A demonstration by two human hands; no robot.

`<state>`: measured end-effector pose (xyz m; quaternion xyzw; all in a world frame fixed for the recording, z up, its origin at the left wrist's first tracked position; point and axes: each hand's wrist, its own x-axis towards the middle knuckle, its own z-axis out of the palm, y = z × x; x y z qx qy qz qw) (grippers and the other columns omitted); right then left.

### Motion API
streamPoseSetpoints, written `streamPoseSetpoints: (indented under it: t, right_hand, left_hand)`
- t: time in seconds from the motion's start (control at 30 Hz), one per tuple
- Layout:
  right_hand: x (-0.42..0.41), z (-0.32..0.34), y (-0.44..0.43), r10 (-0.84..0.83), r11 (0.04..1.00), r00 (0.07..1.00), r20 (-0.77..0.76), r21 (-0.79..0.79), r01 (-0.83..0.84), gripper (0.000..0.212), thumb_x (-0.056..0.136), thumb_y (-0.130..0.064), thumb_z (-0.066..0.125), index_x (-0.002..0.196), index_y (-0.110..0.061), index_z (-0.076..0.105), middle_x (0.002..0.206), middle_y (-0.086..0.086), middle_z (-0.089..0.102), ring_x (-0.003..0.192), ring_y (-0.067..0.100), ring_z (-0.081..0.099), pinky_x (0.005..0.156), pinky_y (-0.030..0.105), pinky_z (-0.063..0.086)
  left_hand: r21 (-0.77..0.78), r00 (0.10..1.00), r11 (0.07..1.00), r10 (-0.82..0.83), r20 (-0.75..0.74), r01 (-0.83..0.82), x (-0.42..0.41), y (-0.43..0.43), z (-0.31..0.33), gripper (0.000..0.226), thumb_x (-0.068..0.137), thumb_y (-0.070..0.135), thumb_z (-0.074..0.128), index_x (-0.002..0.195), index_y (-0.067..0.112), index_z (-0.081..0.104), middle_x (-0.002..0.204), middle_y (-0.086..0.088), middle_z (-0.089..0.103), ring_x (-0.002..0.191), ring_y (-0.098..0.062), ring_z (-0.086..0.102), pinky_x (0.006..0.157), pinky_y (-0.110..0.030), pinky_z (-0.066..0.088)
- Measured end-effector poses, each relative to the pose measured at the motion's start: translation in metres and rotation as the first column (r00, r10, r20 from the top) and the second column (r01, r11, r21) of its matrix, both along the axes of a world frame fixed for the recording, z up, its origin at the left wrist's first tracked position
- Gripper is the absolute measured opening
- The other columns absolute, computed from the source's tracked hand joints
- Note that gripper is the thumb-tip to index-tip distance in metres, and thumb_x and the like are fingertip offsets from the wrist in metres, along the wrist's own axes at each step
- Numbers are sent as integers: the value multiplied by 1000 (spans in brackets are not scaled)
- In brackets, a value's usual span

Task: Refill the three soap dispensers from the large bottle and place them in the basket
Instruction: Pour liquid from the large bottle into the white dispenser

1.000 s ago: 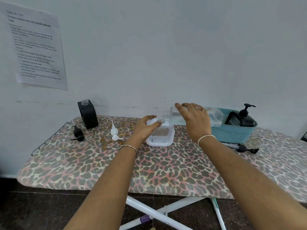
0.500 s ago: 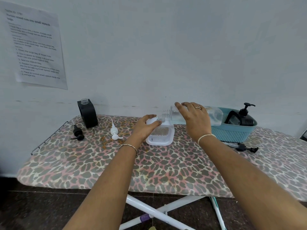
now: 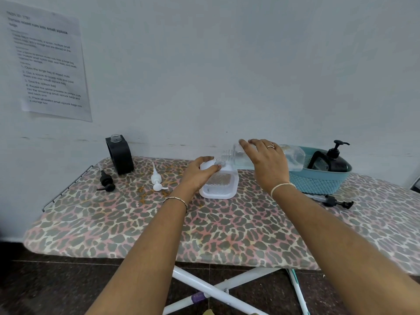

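A white square soap dispenser (image 3: 219, 186) stands uncapped at the middle of the board, and my left hand (image 3: 200, 172) grips its top by the neck. My right hand (image 3: 266, 164) holds the large clear bottle (image 3: 293, 156) tipped on its side, its open mouth at the dispenser's neck. A black dispenser (image 3: 120, 155) stands uncapped at the back left. Another black dispenser (image 3: 330, 161) with its pump on sits in the teal basket (image 3: 318, 181) at the right.
A black pump head (image 3: 106, 181) and a white pump head (image 3: 156, 180) lie loose on the leopard-print ironing board (image 3: 227, 233). A third pump (image 3: 329, 200) lies in front of the basket. A wall runs close behind the board. A printed sheet (image 3: 47, 64) hangs there.
Both hands stay where they were, with the bottle still tipped at the white dispenser's neck. Only the view has shifted slightly.
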<state>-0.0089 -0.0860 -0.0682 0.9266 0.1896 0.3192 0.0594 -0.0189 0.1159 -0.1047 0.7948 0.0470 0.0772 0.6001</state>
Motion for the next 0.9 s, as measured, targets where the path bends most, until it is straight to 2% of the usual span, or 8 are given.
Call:
streamPoseSetpoints:
  t: [0.2, 0.9]
  right_hand:
    - [-1, 1, 0, 0, 1000, 1000, 4, -4, 0, 87, 60, 15, 69, 136, -19, 45, 123, 13, 60, 109, 32, 58, 93, 43, 46]
    - [2, 2, 0, 16, 1000, 999, 30, -10, -16, 85, 60, 17, 68, 135, -17, 48, 121, 15, 61, 107, 33, 59, 92, 44, 46]
  left_hand:
    - [-4, 1000, 1000, -4, -6, 4, 0, 0, 1, 40, 76, 45, 73, 112, 39, 59, 128, -1, 57, 110, -21, 58, 97, -42, 49]
    - [-36, 1000, 999, -5, 1, 5, -2, -1, 1, 40, 78, 41, 73, 115, 34, 60, 123, 0, 59, 106, -20, 60, 96, -42, 50]
